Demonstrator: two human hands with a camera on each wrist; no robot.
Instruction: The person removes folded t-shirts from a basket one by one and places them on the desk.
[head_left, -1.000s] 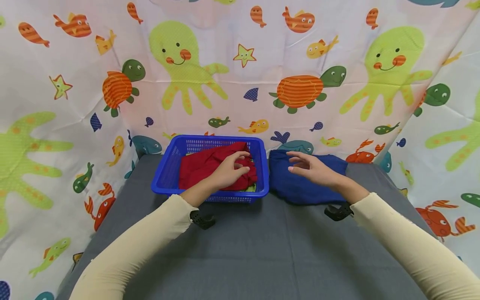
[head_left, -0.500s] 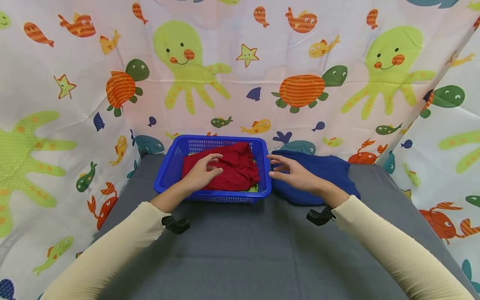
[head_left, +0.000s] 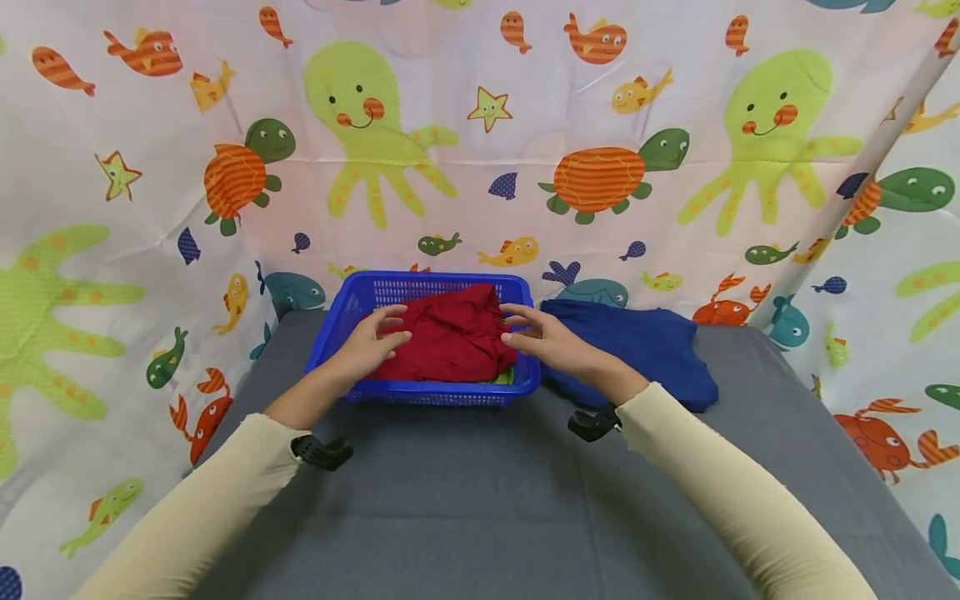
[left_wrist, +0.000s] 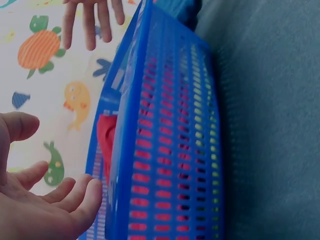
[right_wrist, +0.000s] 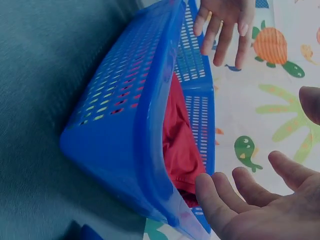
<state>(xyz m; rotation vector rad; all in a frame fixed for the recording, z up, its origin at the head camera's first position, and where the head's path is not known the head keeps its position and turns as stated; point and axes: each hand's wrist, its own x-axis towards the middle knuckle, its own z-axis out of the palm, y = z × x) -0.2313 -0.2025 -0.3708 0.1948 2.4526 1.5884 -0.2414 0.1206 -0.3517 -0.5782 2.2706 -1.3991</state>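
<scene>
A blue perforated plastic basket (head_left: 435, 392) stands on the grey cloth, holding a crumpled red cloth (head_left: 450, 333) with some yellow-green fabric (head_left: 506, 377) showing under it. My left hand (head_left: 362, 350) hovers over the basket's left part, fingers relaxed and apart, holding nothing. Over the right part my right hand (head_left: 551, 342) hangs the same way, its fingertips facing the left hand's. In the right wrist view, the right fingers (right_wrist: 220, 200) are seen beside the basket's rim (right_wrist: 150, 130) and the red cloth (right_wrist: 180, 145).
A blue cloth (head_left: 637, 337) lies spread to the right of the basket. The grey-covered table (head_left: 465, 500) extends in front. A white curtain (head_left: 465, 167) printed with sea animals hangs behind and at both sides.
Both hands have moved left. The left hand went from the red cloth's middle to its left side; the right hand came from above the blue cloth to the basket's right side.
</scene>
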